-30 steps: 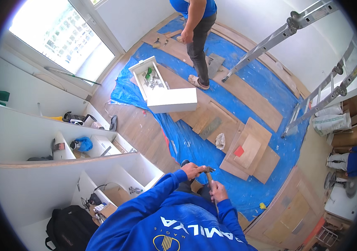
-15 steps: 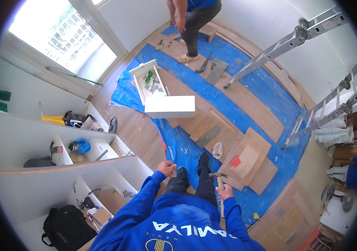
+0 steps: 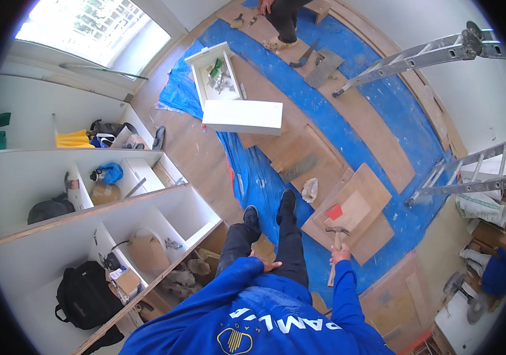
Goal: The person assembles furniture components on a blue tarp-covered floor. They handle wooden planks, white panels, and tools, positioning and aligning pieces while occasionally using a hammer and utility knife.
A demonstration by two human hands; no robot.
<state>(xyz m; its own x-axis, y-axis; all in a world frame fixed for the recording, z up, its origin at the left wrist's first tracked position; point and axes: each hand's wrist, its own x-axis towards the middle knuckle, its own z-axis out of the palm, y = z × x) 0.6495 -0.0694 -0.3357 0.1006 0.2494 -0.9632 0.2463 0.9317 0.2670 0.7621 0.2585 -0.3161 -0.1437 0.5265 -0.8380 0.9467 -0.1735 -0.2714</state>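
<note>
A black bag [image 3: 87, 296] sits in white shelving [image 3: 39, 254]; a metal ladder [image 3: 407, 62] slants over blue plastic sheeting [image 3: 253, 177]

I'm getting bold white capitals [image 3: 285, 323] across the blue sweatshirt [image 3: 190, 322], with small yellowish letters [image 3: 246, 325] curving over a yellow striped emblem [image 3: 234, 341]. Over at the far right, there's greenish print on a white sack [image 3: 479, 208], too small for me to read!

Blue sheet [image 3: 256, 174], tan boards [image 3: 374, 186], white shelves [image 3: 176, 216].
From here I see a tan-handled hammer [image 3: 338, 238] with a grey head, a blue sweatshirt [image 3: 205, 307] printed white and yellow, black shoes [image 3: 287, 204], a black bag [image 3: 84, 293], a yellow cloth [image 3: 72, 139]; white flecks speckle the sheet.
</note>
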